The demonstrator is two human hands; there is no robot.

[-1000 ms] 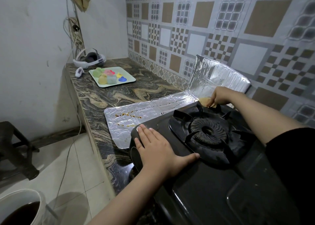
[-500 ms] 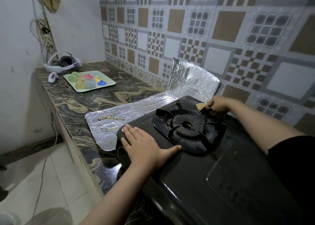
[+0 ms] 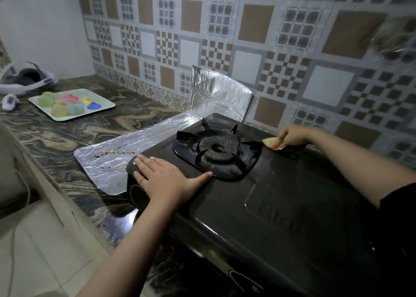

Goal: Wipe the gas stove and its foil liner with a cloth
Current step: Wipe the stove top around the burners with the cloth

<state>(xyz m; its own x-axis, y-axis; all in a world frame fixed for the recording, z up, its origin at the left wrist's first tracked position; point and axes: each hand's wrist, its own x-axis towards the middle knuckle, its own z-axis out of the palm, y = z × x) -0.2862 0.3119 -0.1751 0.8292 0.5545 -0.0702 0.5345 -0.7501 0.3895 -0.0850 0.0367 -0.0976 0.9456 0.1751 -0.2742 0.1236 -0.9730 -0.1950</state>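
A black gas stove (image 3: 281,206) sits on a marbled stone table (image 3: 67,137) against a wall of patterned tiles (image 3: 247,37). The left hand (image 3: 164,177) lies flat on the stove's near left corner, fingers straight and together, thumb stretched out toward the burner (image 3: 217,149), holding nothing. The right hand (image 3: 292,135) reaches across to the far edge of the stove top, just right of the black pan support (image 3: 213,152), and its curled fingers pinch a small folded tan cloth (image 3: 273,143) that rests against the stove surface. The foil liner (image 3: 108,161) lies flat on the table under and to the left of the stove, with brown spots and streaks near the stove's edge, and it bends upward at the back into a standing panel that leans on the tiles behind the burner. Farther left on the table is a pale green tray (image 3: 105,104) holding several small coloured moulds (image 3: 65,105) in green, pink, yellow and blue. Beyond the tray, at the table's far left end, lie a white headset (image 3: 24,80) and a small white controller (image 3: 9,102). Pale floor tiles (image 3: 33,251) show below the table edge.
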